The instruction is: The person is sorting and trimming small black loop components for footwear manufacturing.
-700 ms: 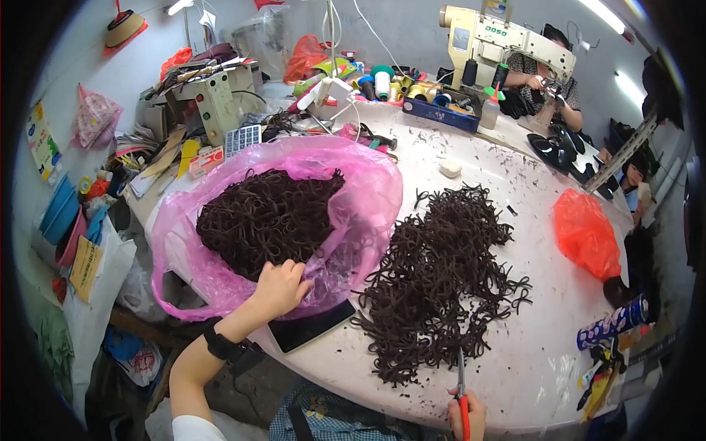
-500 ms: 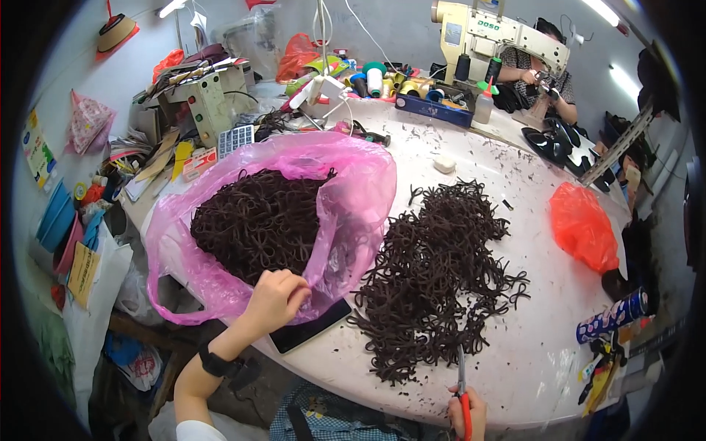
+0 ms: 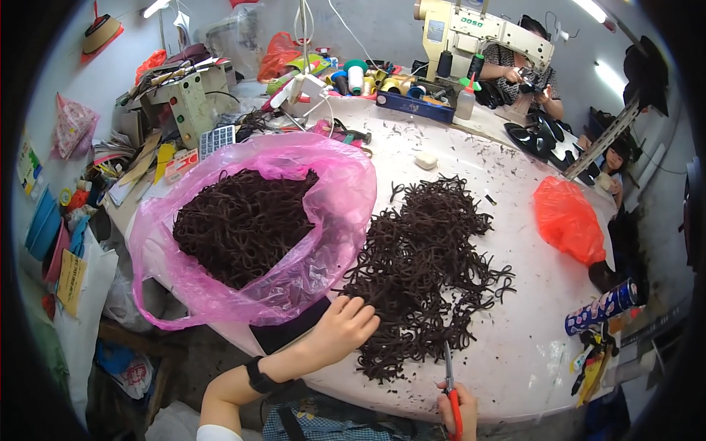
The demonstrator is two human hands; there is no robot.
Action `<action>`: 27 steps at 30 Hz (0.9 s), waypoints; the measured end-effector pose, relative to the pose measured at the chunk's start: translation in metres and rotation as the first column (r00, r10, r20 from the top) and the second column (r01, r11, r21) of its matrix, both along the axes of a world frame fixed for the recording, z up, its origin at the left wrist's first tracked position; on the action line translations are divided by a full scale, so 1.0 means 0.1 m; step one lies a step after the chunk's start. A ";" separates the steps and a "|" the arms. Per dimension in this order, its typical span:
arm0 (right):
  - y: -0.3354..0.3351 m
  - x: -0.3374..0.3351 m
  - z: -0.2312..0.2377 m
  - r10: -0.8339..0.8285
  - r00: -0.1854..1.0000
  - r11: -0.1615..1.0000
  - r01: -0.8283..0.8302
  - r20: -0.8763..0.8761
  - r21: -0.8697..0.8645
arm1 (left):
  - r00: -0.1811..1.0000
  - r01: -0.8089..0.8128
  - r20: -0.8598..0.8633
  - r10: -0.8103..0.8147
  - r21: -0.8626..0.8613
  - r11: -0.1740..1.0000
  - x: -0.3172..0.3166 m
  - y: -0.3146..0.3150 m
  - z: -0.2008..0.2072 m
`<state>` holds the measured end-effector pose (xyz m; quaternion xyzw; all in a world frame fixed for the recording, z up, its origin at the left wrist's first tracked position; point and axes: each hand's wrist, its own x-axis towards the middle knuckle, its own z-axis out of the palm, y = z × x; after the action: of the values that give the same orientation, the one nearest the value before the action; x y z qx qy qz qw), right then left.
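Once bagside, left hand (image 3: 352, 321) at loops (image 3: 421, 246)

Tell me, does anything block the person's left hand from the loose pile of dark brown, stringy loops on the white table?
Nothing visible does: the left hand is right at the left edge of the dark brown pile. The translucent pink plastic bag lies left of the pile, not between them.

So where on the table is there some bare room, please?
The widest bare patch lies between the loose dark loops, the red bag and the blue can. Between the white lump and the blue tray it is littered. The left is crowded by the pink bag; the right hand with scissors occupies part of the front.
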<state>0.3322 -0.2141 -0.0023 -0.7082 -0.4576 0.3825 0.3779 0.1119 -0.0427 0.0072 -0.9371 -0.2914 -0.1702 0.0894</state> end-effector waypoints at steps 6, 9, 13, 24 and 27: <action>0.02 -0.04 0.12 -0.046 0.986 0.998 0.038 -0.161 -0.050 | 0.993 0.065 -0.110 -0.042 0.209 0.976 0.15 0.34 -0.17; 0.01 -0.04 0.12 -0.040 0.989 0.998 0.034 -0.144 -0.046 | 0.980 0.043 -0.200 0.003 0.225 0.973 0.08 0.42 -0.33; 0.00 -0.02 0.13 -0.030 0.994 0.997 0.023 -0.101 -0.069 | 0.998 0.011 0.063 -0.012 0.015 1.000 0.05 0.31 -0.17; -0.06 -0.11 -0.06 0.015 1.000 0.992 -0.014 -0.006 0.123 | 0.658 0.590 0.396 0.641 -0.799 -0.112 0.25 -0.39 -0.04; 0.02 -0.22 0.11 0.064 0.998 0.998 -0.065 -0.029 -0.011 | 0.645 0.640 0.413 0.643 -0.752 -0.159 0.29 -0.50 -0.16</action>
<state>0.3098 -0.2121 0.0090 -0.6898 -0.4725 0.4073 0.3675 0.1412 -0.0927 -0.0084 -0.4577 -0.3122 -0.2569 -0.7918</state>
